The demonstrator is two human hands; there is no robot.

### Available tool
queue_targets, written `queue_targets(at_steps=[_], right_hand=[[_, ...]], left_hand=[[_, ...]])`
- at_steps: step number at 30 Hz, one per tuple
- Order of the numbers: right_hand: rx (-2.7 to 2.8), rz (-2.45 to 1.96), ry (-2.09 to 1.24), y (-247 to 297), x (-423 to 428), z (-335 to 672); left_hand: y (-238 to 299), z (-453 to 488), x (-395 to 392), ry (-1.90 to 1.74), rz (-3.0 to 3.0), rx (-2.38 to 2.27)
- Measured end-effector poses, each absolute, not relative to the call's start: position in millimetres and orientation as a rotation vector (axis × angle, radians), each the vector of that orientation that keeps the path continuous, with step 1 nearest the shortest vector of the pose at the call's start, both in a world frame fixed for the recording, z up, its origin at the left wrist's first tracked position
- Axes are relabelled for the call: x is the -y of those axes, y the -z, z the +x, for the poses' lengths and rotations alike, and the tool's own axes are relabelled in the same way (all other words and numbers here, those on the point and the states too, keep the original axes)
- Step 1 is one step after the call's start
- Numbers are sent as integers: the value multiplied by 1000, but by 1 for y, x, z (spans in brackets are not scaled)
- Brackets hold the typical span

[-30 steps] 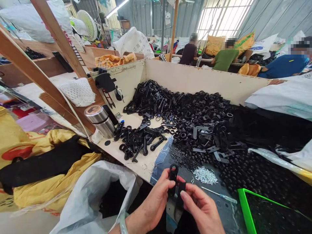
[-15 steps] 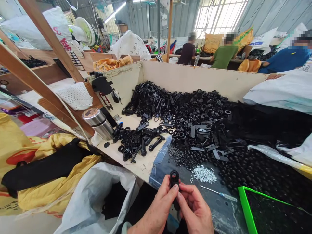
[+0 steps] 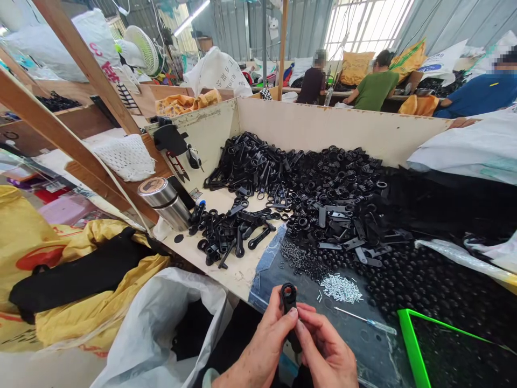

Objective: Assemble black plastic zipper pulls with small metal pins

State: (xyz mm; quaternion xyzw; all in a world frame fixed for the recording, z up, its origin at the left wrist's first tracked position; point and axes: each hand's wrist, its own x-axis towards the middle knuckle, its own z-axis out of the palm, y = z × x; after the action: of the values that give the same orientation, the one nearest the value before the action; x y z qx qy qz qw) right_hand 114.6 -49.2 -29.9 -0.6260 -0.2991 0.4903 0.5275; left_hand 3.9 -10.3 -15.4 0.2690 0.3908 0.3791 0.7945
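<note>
Between my two hands is a black plastic ratchet-like handle (image 3: 288, 302), its ringed head pointing up and away from me. My left hand (image 3: 264, 337) is closed around it, thumb pressed on its front. The fingers of my right hand (image 3: 323, 342) pinch the lower part from the other side; the fingertips are partly hidden. Just beyond my hands lie a heap of small silvery pins (image 3: 341, 288) and a screwdriver (image 3: 365, 320) with a clear blue handle. Tiny dark metal parts (image 3: 301, 260) are piled to the left of the pins.
Black ringed handles (image 3: 230, 229) lie at left, and larger heaps of black parts (image 3: 335, 178) stand behind. Round black balls (image 3: 420, 275) spread at right near a green-rimmed tray (image 3: 412, 345). A steel flask (image 3: 163, 202) stands at the left edge, above an open white sack (image 3: 161, 307). Several people sit beyond the partition.
The view has shifted slightly, moving the scene a little to the right. Both hands keep their grip on the black handle, with the fingers barely moved.
</note>
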Motion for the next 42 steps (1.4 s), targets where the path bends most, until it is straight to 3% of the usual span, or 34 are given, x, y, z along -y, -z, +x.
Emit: queue_targets(at_steps=[27,42], right_hand=[[554,-1499,-1130,41,50,109],[1491,-1534,-570,42,54,141]], left_hand=[[28,11,16,-898,587,-783],[24,11,12,-844,590,-902]])
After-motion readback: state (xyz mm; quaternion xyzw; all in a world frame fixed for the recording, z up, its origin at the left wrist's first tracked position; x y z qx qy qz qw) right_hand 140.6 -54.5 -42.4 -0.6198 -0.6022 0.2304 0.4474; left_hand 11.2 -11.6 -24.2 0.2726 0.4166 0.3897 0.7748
